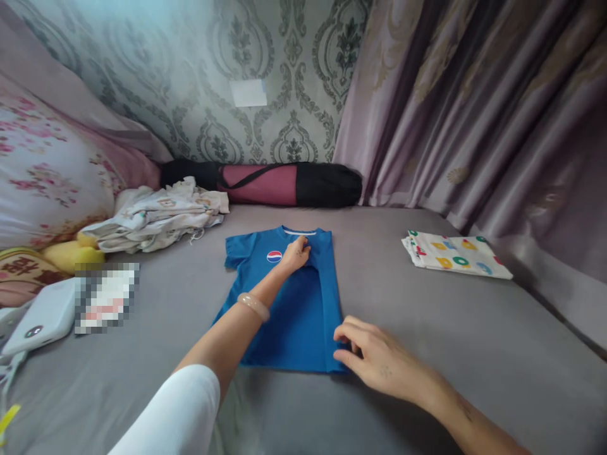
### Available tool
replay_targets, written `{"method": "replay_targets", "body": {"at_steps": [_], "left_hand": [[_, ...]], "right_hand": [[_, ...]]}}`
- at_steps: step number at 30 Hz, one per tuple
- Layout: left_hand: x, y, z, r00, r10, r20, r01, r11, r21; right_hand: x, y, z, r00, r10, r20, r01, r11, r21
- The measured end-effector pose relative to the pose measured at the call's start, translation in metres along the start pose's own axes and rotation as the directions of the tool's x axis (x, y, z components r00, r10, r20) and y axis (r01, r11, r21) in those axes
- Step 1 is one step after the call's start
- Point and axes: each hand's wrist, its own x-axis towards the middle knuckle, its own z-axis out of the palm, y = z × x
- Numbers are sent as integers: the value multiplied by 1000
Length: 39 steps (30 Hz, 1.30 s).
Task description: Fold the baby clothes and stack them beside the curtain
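Note:
A blue T-shirt [294, 316] with a small round red, white and blue logo lies flat on the grey bedsheet, its collar pointing away from me. The side on my right is folded inward in a long strip, while the sleeve on my left sticks out. Just below the collar, my left hand [297, 254] is closed on the cloth by the folded part; its fingertips are partly hidden. My right hand [367, 354] is at the lower right corner of the shirt, fingers curved and thumb apart, fingertips at the folded edge.
Folded white cloth with colourful letters [455, 254] lies to the right on the bedsheet [403, 303]. A crumpled pale garment pile [161, 218], a floral pillow [47, 170] and a white power bank [45, 316] are left. A maroon and black bag [265, 184] lies along the wall.

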Motion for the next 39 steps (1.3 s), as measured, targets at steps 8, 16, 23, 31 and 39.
{"method": "replay_targets", "body": {"at_steps": [8, 16, 23, 31, 39], "left_hand": [[5, -2, 5, 999, 6, 36, -9, 997, 82], [0, -6, 2, 992, 121, -24, -117, 984, 131], [-26, 23, -18, 995, -99, -31, 100, 846, 524], [-144, 59, -23, 798, 468, 380, -585, 753, 300], [-220, 52, -4, 779, 461, 426, -600, 747, 287]], "right_hand": [[-6, 4, 31, 1000, -28, -12, 26, 996, -89], [-5, 0, 36, 994, -44, -95, 39, 997, -62], [27, 23, 14, 993, -55, -107, 65, 994, 86], [155, 78, -9, 908, -90, -409, 44, 992, -119], [245, 92, 5, 955, 144, -258, -232, 907, -352]]}}
